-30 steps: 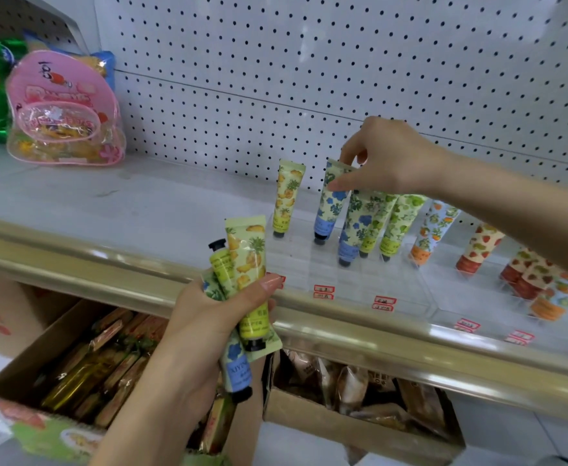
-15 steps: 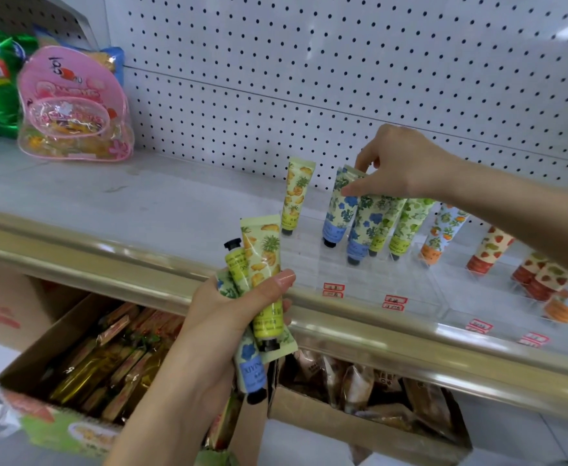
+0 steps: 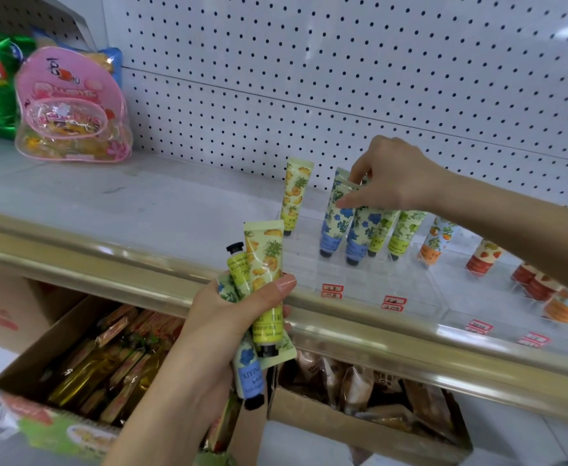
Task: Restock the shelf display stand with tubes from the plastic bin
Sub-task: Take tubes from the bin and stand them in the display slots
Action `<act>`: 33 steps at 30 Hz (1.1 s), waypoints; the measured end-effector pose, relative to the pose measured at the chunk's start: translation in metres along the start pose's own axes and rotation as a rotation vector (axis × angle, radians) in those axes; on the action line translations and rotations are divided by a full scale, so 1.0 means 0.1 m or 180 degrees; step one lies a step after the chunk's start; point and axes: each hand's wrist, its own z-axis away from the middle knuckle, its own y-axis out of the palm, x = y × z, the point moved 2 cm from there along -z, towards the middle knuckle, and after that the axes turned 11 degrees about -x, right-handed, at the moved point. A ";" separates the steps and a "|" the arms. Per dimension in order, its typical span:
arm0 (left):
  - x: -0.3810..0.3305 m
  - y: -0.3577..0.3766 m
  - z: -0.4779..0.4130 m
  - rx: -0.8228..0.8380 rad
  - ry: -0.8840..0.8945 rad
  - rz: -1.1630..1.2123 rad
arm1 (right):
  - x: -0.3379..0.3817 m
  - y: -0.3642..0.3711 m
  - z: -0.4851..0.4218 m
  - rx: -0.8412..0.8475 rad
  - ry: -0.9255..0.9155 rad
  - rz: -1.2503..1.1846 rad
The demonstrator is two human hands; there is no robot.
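On the clear display stand [image 3: 376, 284] at one o'clock, my right hand [image 3: 393, 176] pinches the top of a blue-flower tube [image 3: 336, 223], which stands cap-down beside its twin. Dead centre, my left hand [image 3: 222, 317] grips a bunch of tubes [image 3: 264, 264]. Cardboard boxes [image 3: 343, 425] of packets sit below the gold shelf rail [image 3: 124, 260]. The white shelf [image 3: 141, 196] stretches from the stand toward the pink bag [image 3: 71, 105] at ten o'clock.

Left hand [image 3: 235, 317] grips a bunch of tubes [image 3: 265, 260]; right hand [image 3: 397, 183], arm outstretched, pinches a blue-flowered tube [image 3: 337, 227]
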 end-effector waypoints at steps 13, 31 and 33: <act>0.01 0.00 0.00 -0.0007 -0.0008 -0.0026 | 0.00 -0.10 0.02 -0.0076 0.0009 -0.0189; 0.06 0.32 0.13 0.0345 0.0446 -0.0743 | 0.34 -0.27 0.68 0.1096 -0.0089 -0.2037; 0.07 0.32 0.12 0.0344 0.0473 -0.0930 | 0.30 -0.30 0.65 0.1265 0.0014 -0.1894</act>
